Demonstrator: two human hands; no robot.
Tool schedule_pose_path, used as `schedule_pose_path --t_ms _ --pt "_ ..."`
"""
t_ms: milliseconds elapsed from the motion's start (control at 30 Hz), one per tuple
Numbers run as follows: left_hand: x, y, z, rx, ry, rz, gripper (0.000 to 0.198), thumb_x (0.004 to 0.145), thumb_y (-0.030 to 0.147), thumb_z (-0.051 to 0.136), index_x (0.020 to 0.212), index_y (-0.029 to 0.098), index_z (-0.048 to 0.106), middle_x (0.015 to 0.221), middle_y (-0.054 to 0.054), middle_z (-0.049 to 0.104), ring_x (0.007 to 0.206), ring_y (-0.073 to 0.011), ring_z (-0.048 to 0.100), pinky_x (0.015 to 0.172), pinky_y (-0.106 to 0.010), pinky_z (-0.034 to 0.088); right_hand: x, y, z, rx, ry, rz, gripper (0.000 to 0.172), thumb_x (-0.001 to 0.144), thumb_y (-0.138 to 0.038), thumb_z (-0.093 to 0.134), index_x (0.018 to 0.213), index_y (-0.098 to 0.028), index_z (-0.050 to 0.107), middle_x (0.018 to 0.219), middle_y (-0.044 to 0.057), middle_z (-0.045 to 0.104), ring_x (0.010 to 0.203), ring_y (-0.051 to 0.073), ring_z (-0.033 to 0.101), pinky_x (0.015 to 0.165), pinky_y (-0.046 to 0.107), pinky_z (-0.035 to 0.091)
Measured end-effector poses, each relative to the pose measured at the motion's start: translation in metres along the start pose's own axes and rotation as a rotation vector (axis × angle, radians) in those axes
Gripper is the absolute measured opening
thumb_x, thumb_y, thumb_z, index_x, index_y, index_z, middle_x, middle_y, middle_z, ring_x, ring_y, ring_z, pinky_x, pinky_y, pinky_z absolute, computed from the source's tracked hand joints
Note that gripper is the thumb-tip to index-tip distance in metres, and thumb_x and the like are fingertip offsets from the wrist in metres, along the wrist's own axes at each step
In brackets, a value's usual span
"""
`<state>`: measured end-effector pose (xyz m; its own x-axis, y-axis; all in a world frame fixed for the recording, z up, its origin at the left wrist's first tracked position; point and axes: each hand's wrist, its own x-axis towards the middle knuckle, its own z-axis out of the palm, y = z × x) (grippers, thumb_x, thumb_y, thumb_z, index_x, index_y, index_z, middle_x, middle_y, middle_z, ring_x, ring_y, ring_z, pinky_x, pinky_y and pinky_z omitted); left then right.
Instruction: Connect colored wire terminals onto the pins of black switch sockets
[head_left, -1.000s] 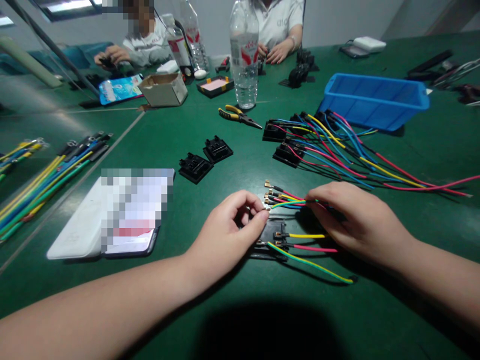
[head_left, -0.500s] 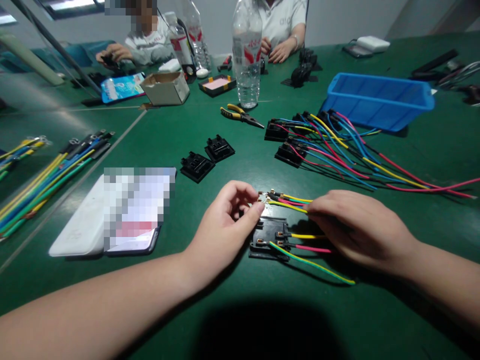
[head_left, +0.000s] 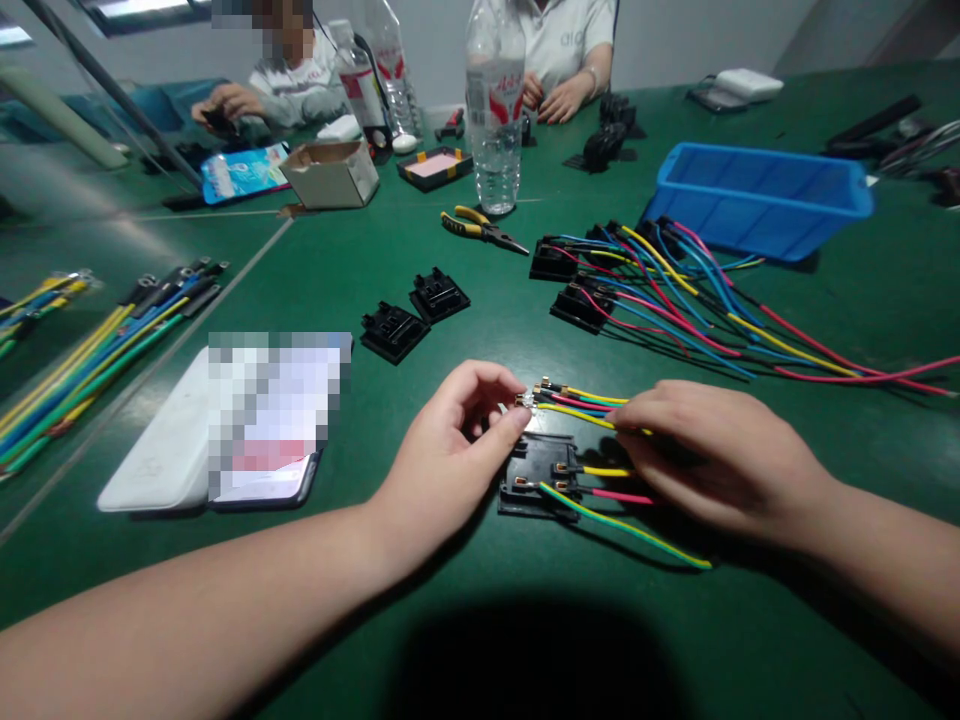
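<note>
Between my hands several coloured wires [head_left: 574,407] with metal terminals at their left ends are held above the table. The thumb and forefinger of my left hand [head_left: 465,435] pinch at a terminal [head_left: 527,398]. My right hand [head_left: 712,465] is closed around the wires farther right, and its fingertips are partly hidden. Just below them a black plastic housing [head_left: 540,465] lies flat. Terminals sit in it, with a yellow wire [head_left: 607,472], a red wire [head_left: 619,497] and a green-yellow wire [head_left: 630,525] running right.
Two black housings [head_left: 395,332] lie beyond my left hand. Pliers [head_left: 486,230], a water bottle [head_left: 495,120] and a blue bin [head_left: 761,200] stand farther back. Wired housings [head_left: 583,303] lie right of centre. At left are phones [head_left: 165,430] and wire bundles [head_left: 97,370]. Two people sit opposite.
The held wires and their terminals have shifted slightly between my fingers. My right hand has barely moved, and the housing stays in place.
</note>
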<state>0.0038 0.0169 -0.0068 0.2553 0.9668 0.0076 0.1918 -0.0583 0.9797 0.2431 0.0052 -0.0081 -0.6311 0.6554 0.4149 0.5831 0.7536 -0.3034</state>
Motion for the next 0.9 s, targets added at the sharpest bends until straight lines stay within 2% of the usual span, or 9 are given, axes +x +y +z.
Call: schedule_pose_path --t_ms 333,567,900 --pt "-0.0018 0.0010 0.0002 0.016 -0.020 0.012 0.009 0.088 0.019 0.062 0.093 0.022 0.056 0.085 0.005 0.057 0.075 -0.0103 0.052 0.068 -0.023 0.042 0.0000 0.0001 -0.0009 -0.046 0.031 0.016 0.016 0.093 -0.017 0.047 0.103 -0.015 0.060 0.078 0.006 0.064 0.068 0.017 0.056 0.060 0.029 0.043" --pt "-0.0011 0.0007 0.0006 0.031 -0.040 0.004 0.010 0.088 0.018 0.062 0.094 0.021 0.055 0.086 0.003 0.058 0.074 -0.0108 0.052 0.068 -0.023 0.042 -0.0035 -0.0004 0.0008 -0.011 -0.028 0.113 0.022 0.091 -0.020 0.045 0.109 -0.022 0.058 0.087 0.008 0.067 0.075 0.023 0.059 0.067 0.037 0.045" --pt "-0.0015 0.0030 0.0015 0.032 -0.047 -0.005 0.012 0.087 0.016 0.062 0.095 0.020 0.054 0.089 0.004 0.056 0.071 -0.0080 0.051 0.065 -0.020 0.042 0.0001 -0.0007 0.0012 -0.068 0.006 0.065 0.018 0.090 -0.018 0.049 0.105 -0.016 0.059 0.082 0.007 0.063 0.073 0.020 0.055 0.065 0.033 0.044"
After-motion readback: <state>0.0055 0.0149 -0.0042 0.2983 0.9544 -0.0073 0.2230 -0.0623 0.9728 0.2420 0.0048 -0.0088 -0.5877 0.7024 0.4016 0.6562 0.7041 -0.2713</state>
